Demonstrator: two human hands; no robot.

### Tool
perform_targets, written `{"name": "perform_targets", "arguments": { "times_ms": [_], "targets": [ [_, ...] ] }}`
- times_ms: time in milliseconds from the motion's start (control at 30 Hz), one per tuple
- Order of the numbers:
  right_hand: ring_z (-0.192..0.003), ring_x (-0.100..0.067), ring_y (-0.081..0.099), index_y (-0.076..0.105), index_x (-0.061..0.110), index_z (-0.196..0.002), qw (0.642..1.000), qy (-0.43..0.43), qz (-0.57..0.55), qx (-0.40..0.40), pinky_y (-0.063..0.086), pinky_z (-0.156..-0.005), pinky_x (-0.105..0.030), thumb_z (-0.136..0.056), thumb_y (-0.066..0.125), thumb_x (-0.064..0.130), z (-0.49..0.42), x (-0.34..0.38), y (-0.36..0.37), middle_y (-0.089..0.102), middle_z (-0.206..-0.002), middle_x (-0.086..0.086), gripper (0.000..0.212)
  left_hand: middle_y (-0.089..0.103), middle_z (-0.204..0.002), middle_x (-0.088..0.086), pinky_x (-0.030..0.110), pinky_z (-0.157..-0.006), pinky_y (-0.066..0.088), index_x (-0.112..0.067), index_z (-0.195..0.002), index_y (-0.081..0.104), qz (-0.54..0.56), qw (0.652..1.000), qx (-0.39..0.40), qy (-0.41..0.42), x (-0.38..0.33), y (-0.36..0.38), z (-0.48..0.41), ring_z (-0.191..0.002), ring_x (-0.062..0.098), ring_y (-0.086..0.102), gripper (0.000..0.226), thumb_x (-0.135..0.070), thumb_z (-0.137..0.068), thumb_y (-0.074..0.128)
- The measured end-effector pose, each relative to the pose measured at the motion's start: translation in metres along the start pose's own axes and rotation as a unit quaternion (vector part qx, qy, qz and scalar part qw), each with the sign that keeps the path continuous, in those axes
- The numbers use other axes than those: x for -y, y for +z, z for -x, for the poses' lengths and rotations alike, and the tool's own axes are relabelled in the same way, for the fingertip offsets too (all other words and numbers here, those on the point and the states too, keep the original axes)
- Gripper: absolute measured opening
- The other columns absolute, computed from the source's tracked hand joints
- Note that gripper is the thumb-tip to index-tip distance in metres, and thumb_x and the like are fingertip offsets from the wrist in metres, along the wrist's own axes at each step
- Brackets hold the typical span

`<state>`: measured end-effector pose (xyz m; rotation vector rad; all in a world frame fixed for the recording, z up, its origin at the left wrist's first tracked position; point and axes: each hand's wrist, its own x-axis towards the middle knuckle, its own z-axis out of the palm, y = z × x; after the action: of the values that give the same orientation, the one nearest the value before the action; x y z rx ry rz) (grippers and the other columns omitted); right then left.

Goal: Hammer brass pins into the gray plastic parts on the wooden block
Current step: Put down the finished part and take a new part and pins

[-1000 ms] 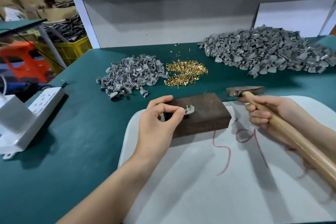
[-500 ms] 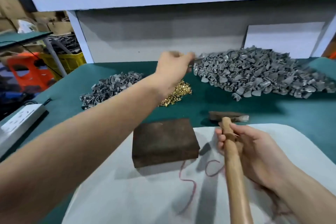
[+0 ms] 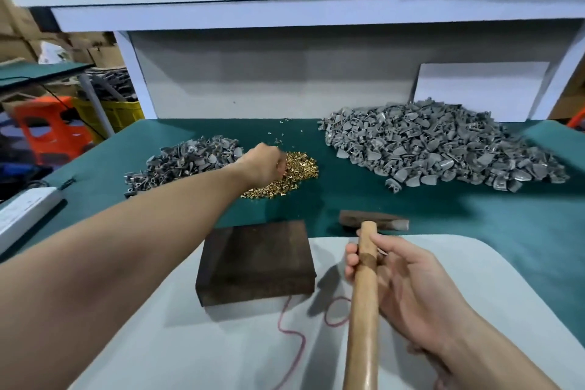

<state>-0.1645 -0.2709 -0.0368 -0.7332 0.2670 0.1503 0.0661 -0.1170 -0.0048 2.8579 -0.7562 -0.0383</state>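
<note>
The green bench mat [image 3: 459, 225] takes up most of what I can see, with a white sheet [image 3: 221, 345] laid on it in front of the person. Far right spreads the larger heap of gray plastic parts [image 3: 443, 149]. A smaller heap [image 3: 183, 161] sits far left, and the brass pins [image 3: 300, 171] lie in one loose pile between the two, just beside the smaller one. The wooden block [image 3: 256, 260] rests at the sheet's far edge, its top bare — no part on it yet. The hammer [image 3: 364, 301] lies right of the block with its head on the mat. The right hand [image 3: 408, 285] has its fingers curled loosely round the handle, close to the head. The left hand [image 3: 262, 165] reaches over the pins, fingers bent down into the pile; whether they have pinched one I cannot tell.

This looks like the fetching step. Done well, I'd say it means lifting a single pin between thumb and forefinger rather than raking up a cluster. A gray part from the heap alongside should then go squarely mid-block with the pin upright before the hammer rises. The high hold on the handle should suit short, controlled taps.

Counted: two gray heaps, one pin pile, one block, one hammer — the loose pieces are too many to number.
</note>
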Motion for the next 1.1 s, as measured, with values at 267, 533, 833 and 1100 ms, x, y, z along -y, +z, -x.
{"name": "perform_targets", "arguments": {
  "times_ms": [267, 533, 833, 1100],
  "targets": [
    [-0.068, -0.023, 0.056, 0.051, 0.002, -0.097, 1.000, 0.000, 0.007, 0.002, 0.054, -0.067, -0.034, -0.078, 0.056, 0.015, 0.004, 0.000, 0.001, 0.057, -0.080, -0.014, 0.024, 0.072, -0.095, 0.005, 0.026, -0.080, 0.046, -0.013, -0.083, 0.068, 0.046, 0.998, -0.033, 0.036, 0.005, 0.008, 0.007, -0.091, 0.020, 0.065, 0.017, -0.003, -0.088, 0.055],
    [-0.066, -0.023, 0.059, 0.055, 0.000, -0.095, 1.000, 0.002, 0.025, 0.005, 0.058, -0.059, -0.031, -0.077, 0.057, 0.016, 0.005, 0.001, -0.002, 0.058, -0.083, -0.016, 0.024, 0.069, -0.079, 0.002, 0.018, -0.059, 0.050, -0.011, -0.077, 0.062, 0.204, 0.972, -0.115, -0.023, 0.033, 0.003, 0.019, -0.068, 0.010, 0.062, 0.013, 0.000, -0.083, 0.068],
    [-0.055, -0.018, 0.060, 0.035, 0.003, -0.138, 0.996, -0.061, 0.069, -0.020, 0.055, -0.053, -0.025, -0.090, 0.047, -0.001, -0.006, -0.007, -0.002, 0.069, -0.098, -0.026, 0.050, 0.071, -0.102, 0.007, 0.036, -0.086, 0.054, -0.019, -0.110, 0.071, -0.105, 0.993, -0.010, -0.048, 0.116, -0.031, 0.044, -0.088, 0.025, 0.065, 0.022, -0.018, -0.088, 0.066],
    [-0.086, -0.020, 0.068, 0.043, 0.011, -0.138, 0.952, -0.166, 0.232, -0.112, 0.053, -0.065, -0.020, -0.087, 0.058, 0.005, -0.003, -0.013, -0.001, 0.074, -0.093, -0.012, 0.054, 0.070, -0.095, 0.010, 0.033, -0.081, 0.053, -0.008, -0.092, 0.071, -0.128, 0.992, -0.016, -0.015, 0.109, -0.026, 0.046, -0.090, 0.028, 0.066, 0.015, -0.014, -0.090, 0.058]
  ]
}}
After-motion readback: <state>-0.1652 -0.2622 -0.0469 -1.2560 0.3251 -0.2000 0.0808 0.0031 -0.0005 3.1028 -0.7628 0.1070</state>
